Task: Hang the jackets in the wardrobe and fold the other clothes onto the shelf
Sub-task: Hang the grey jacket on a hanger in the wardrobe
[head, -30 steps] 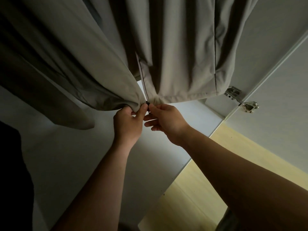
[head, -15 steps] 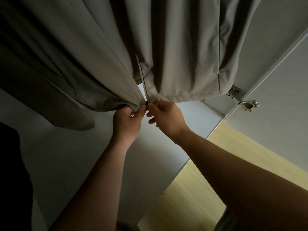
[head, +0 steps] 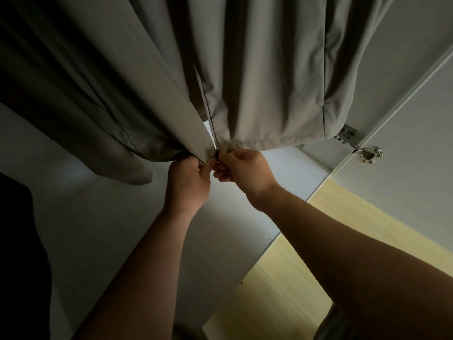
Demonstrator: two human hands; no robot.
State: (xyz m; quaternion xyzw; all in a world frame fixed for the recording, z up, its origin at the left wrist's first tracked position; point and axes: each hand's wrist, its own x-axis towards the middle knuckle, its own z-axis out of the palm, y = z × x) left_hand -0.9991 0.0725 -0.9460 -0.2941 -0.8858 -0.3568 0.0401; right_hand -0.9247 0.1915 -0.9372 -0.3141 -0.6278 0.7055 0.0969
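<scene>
A grey-beige jacket (head: 264, 77) hangs in the wardrobe and fills the upper half of the view. Its front zip (head: 208, 114) runs down to the hem, where a dark slider (head: 216, 153) sits. My left hand (head: 188, 182) grips the left hem beside the zip, thumb up against the cloth. My right hand (head: 245, 173) pinches the right hem at the slider. Both hands meet just under the hem. A sleeve (head: 127, 165) of the jacket dangles to the left.
The white wardrobe floor panel (head: 122, 229) lies below the jacket. A white door (head: 404, 168) with a metal hinge (head: 367, 154) stands open on the right. Pale wood flooring (head: 282, 278) shows at lower right. A dark shape (head: 19, 253) fills the left edge.
My hands stay at the bottom of the zip and have barely shifted. The right hand's fingers have curled tighter at the slider. The jacket hem has swayed slightly.
</scene>
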